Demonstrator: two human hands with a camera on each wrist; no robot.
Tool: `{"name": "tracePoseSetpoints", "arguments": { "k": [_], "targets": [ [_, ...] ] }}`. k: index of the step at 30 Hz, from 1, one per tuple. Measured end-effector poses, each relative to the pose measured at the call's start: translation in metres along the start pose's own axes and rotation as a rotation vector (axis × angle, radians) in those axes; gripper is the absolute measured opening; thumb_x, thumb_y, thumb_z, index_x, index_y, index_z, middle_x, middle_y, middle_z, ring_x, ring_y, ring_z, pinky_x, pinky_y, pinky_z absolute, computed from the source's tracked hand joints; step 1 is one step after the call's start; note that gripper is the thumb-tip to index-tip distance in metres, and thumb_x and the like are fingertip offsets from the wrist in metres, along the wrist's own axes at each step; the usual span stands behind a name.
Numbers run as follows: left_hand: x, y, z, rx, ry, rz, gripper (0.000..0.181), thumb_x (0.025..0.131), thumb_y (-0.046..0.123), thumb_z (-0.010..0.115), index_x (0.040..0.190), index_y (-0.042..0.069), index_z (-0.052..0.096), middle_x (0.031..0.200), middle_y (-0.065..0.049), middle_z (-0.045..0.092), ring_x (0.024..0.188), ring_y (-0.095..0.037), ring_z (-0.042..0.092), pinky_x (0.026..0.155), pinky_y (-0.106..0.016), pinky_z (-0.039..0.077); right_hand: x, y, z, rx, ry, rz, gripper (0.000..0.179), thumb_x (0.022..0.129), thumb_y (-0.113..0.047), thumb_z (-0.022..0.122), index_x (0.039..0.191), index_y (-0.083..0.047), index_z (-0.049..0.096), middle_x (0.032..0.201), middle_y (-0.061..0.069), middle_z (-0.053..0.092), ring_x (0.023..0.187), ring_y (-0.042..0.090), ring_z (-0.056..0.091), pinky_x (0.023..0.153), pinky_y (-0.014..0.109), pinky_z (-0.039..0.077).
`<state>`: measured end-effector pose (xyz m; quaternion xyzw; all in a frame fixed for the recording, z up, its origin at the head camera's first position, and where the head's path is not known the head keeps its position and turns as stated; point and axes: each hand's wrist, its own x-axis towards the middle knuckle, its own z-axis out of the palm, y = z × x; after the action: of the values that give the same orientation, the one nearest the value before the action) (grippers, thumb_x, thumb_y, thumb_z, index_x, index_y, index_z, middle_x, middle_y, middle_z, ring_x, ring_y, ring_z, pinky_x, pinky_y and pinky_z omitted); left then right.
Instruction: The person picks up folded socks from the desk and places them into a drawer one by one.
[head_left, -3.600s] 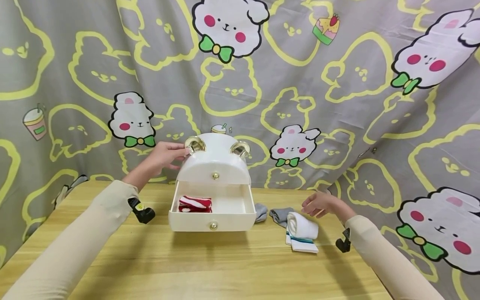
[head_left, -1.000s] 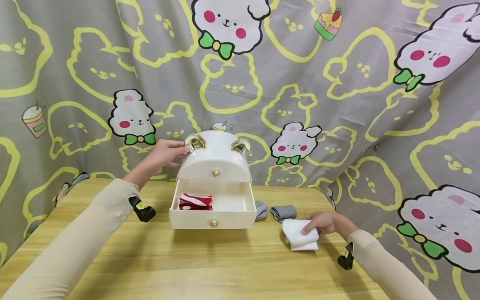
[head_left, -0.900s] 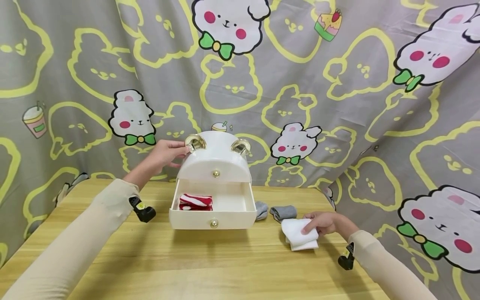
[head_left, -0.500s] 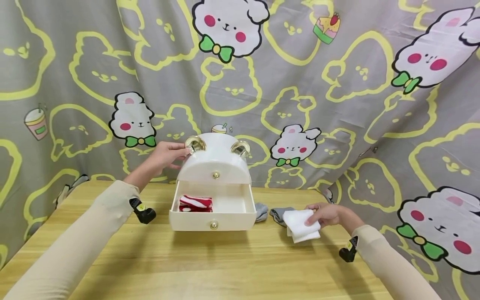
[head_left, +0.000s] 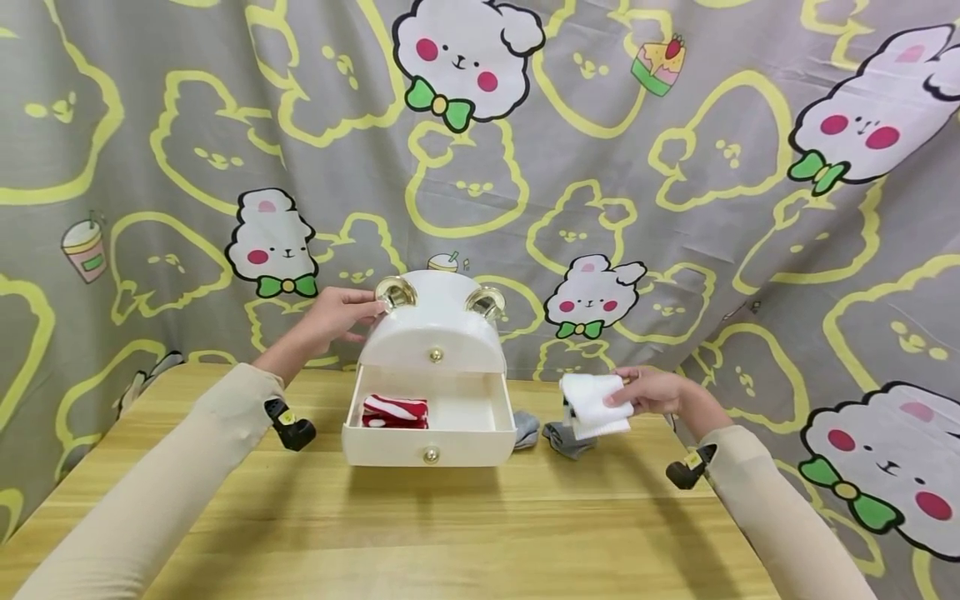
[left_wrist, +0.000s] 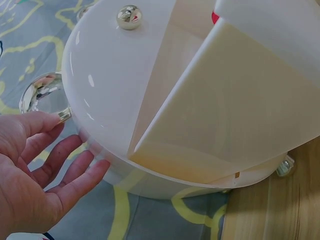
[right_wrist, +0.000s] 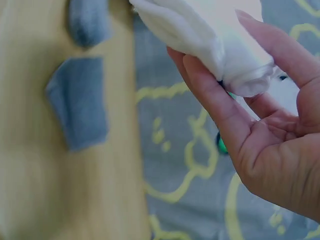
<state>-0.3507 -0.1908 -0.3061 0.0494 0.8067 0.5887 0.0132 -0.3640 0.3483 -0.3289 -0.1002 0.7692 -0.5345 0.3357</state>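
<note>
An indoor corner of homelike look: a grey cartoon-print curtain (head_left: pixel 720 242) fills the frame's top and sides, above a wood-grain bench (head_left: pixel 465 542) with a bear-eared drawer chest (head_left: pixel 401 354). Room type unclear.

Cream sleeves (head_left: pixel 171 475), black wrist cameras (head_left: pixel 294 431)
</note>
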Motion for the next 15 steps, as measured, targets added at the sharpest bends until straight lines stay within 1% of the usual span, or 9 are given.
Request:
{"name": "tracePoseSetpoints", "arguments": {
  "k": [4, 7, 11, 15],
  "targets": [
    [0.000, 0.000, 0.000, -0.002, 0.001, -0.001, 0.047, 0.103, 0.027, 0.062, 0.142, 0.002, 0.058, 0.145, -0.021, 0.057, 0.133, -0.039, 0.057, 0.092, -0.047, 0.062, 0.004, -0.020, 0.005, 0.015, -0.013, -0.064, 0.024, 0.099, 0.000, 0.061, 0.111, -0.020, 0.065, 0.105, 0.000, 0.071, 0.096, 0.017, 0.072, 0.088, 0.033, 0.063],
    [0.000, -0.001, -0.001, -0.001, 0.002, -0.005, 0.047, 0.103, 0.027, 0.062, 0.143, 0.002, 0.058, 0.145, -0.022, 0.057, 0.133, -0.039, 0.057, 0.093, -0.047, 0.062, 0.009, -0.035, 0.013, 0.033, -0.018, -0.103, 0.027, 0.100, 0.000, 0.059, 0.114, -0.022, 0.065, 0.107, 0.000, 0.071, 0.097, 0.015, 0.071, 0.088, 0.031, 0.063],
    [0.000, 0.000, 0.000, 0.000, 0.003, -0.005, 0.048, 0.103, 0.028, 0.062, 0.143, 0.003, 0.058, 0.145, -0.022, 0.057, 0.133, -0.038, 0.057, 0.093, -0.047, 0.062, 0.011, -0.052, 0.030, 0.070, -0.016, -0.135, 0.028, 0.101, 0.000, 0.058, 0.118, -0.021, 0.066, 0.107, 0.000, 0.071, 0.096, 0.015, 0.072, 0.087, 0.029, 0.063],
    [-0.001, 0.001, -0.001, 0.001, 0.002, 0.001, 0.047, 0.102, 0.028, 0.063, 0.142, 0.003, 0.059, 0.145, -0.022, 0.057, 0.132, -0.038, 0.058, 0.093, -0.048, 0.062, 0.014, -0.068, 0.050, 0.096, -0.010, -0.141, 0.024, 0.101, 0.000, 0.057, 0.119, -0.015, 0.062, 0.105, 0.002, 0.071, 0.093, 0.015, 0.073, 0.083, 0.028, 0.064]
  ]
}}
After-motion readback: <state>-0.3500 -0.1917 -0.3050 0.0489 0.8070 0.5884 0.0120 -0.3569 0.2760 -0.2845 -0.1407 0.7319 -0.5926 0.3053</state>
